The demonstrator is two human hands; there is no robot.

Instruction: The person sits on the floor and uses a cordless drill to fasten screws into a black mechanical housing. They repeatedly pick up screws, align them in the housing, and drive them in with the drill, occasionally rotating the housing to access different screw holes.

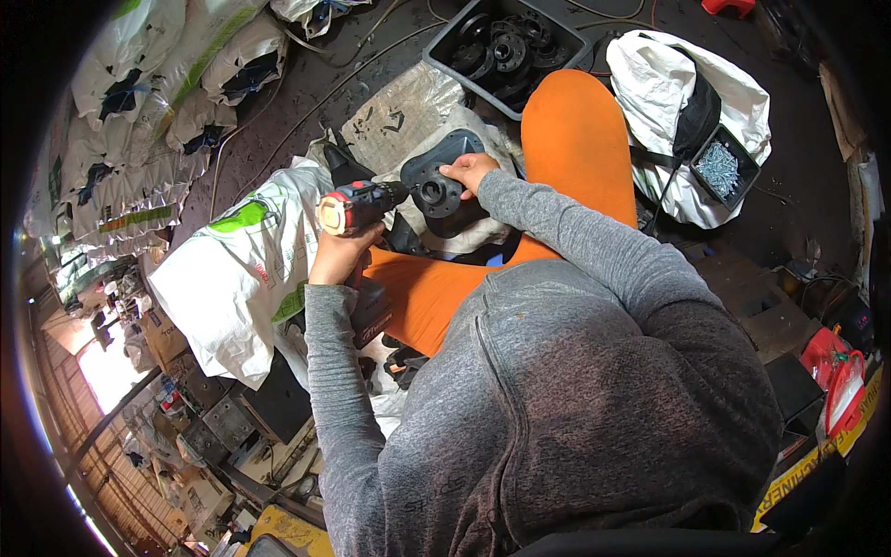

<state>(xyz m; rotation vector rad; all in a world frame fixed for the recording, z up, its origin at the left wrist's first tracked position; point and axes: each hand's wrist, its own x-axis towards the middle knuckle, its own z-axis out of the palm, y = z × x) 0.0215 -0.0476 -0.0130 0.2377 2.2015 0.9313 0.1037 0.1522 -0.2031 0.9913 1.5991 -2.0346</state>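
Note:
My left hand (340, 255) is wrapped round the grip of a red and black cordless drill (357, 205). Its dark chuck points right, at the near edge of a black round flange (434, 191) with a central hole and smaller holes around it. This flange lies in front of me, over a dark grey, rounded piece (453, 146). My right hand (471, 174) comes in from the right, fingers closed at the flange's upper right rim. Whether a small screw is also between those fingertips is too small to tell.
A grey crate (548, 28) of black flanges stands beyond my orange-clad knee. On the right, a black tray (727, 170) of screws rests on a white sack (650, 84). White sacks (243, 265) lie at the left, and cables (269, 153) cross the dark floor.

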